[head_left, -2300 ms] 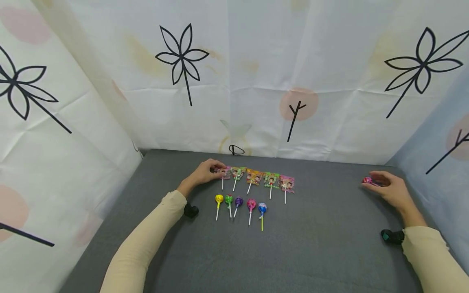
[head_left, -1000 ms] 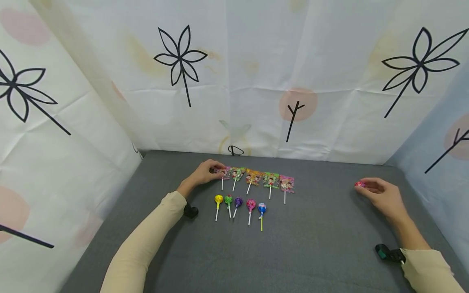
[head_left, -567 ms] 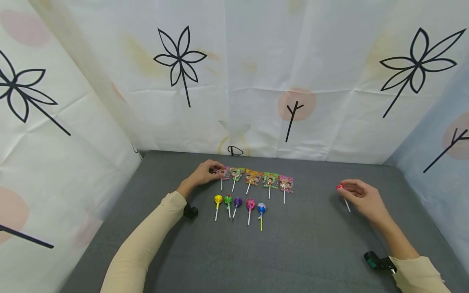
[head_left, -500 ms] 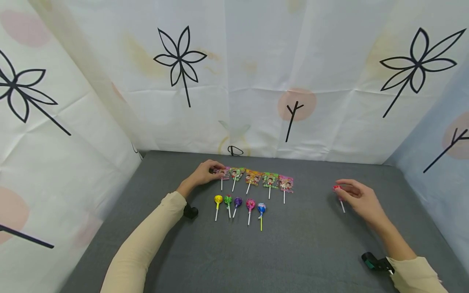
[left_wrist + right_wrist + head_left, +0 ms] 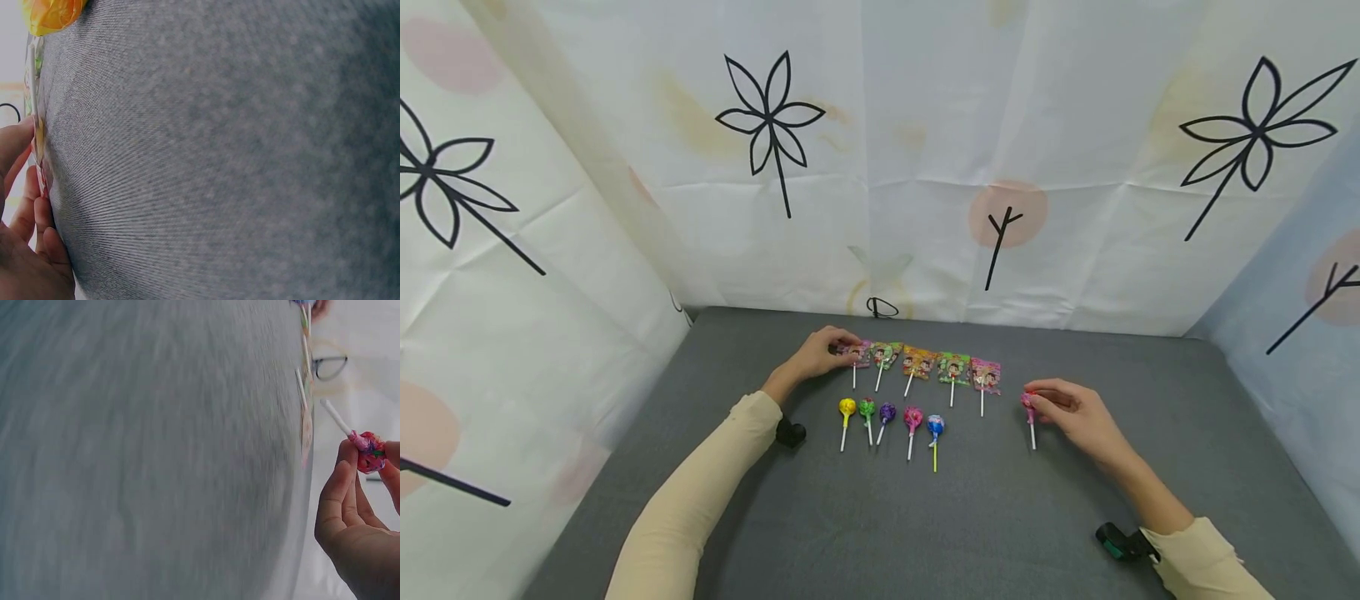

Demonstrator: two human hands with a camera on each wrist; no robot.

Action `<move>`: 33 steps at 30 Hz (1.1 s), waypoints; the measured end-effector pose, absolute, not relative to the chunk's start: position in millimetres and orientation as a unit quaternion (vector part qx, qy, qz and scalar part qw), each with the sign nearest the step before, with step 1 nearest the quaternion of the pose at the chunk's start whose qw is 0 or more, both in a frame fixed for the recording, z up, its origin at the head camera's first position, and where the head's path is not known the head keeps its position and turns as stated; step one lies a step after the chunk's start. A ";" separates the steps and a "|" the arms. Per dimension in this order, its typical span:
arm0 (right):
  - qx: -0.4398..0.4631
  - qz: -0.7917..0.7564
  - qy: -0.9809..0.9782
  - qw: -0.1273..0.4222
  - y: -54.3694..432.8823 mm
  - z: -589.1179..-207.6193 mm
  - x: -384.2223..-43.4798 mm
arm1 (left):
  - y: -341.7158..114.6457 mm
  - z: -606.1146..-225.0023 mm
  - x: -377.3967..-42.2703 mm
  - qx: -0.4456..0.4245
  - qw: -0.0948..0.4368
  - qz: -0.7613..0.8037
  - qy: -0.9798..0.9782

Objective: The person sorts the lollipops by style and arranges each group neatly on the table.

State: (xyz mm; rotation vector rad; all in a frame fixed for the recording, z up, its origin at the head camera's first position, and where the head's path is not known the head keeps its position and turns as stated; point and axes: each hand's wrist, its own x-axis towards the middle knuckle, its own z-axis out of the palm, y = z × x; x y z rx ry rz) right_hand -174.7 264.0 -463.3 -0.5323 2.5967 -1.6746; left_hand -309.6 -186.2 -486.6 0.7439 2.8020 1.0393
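My right hand pinches a lollipop with a pink and red wrapper by its head, right of the two rows. Its white stick points down toward the table in the head view. At the left end of the back row, my left hand holds the edge of a lollipop in a flat pink packet. Fingers partly cover that packet. Beside it lie flat-packed lollipops in green, orange, green and pink.
Nearer the front lies a row of round lollipops: yellow, green, purple, pink and blue. The grey table meets patterned white cloth at the back and sides.
My right hand has carried the pink and red lollipop leftward from the table's far right to near the rows. The left hand stays at the same packet.
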 end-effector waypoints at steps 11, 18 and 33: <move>-0.201 -0.584 0.783 0.074 230.7 -472.4 -179.5 | -183.6 -482.3 -309.9 0.240 0.030 0.332 0.912; -0.231 -0.567 0.785 0.091 214.7 -477.1 -179.4 | -182.3 -482.3 -310.2 0.239 0.035 0.333 0.912; -0.249 -0.517 0.815 0.084 194.9 -478.3 -178.1 | -178.5 -479.4 -310.3 0.247 0.034 0.335 0.909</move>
